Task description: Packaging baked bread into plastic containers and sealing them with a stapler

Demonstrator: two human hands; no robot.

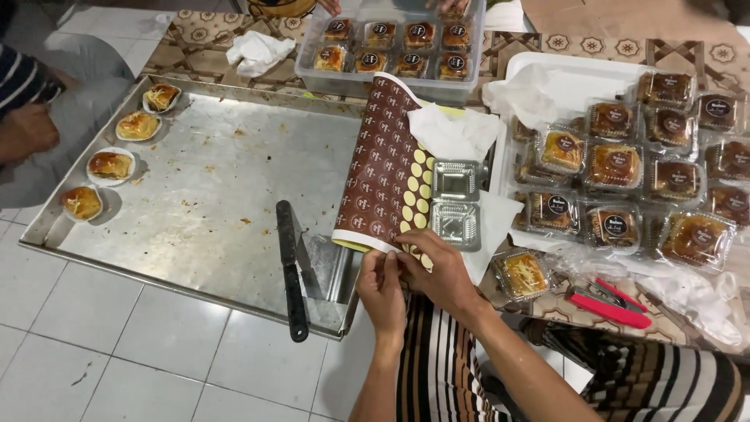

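**Both hands at the lower edge of a sticker sheet**

Left hand (383,291) and right hand (439,270) meet at the near edge of a curled sticker sheet (383,168), brown with rows of round labels; a patch near the bottom right shows pale yellow circles. Both hands have fingertips closed together on the sheet's lower edge, pinching at it; whether a single label sits between the fingers I cannot tell. The sheet arches up from the hands toward a clear plastic tub (391,55) of packed pastries at the top.

Just right of the sheet: an empty clear clamshell box (456,203), lying open on white paper. Near the right wrist, one packed pastry (522,273) in a clear box. Farther right, a white tray (578,78) crowded with labelled pastry boxes. A red stapler (608,303) lies below it.

Left of the sheet: a large metal baking tray (211,180), crumbs scattered, four pastries in paper cups (109,166) along its left rim. A black-handled scraper (291,270) rests on the tray's near right corner.

Another person's hand (27,129) shows at far left.
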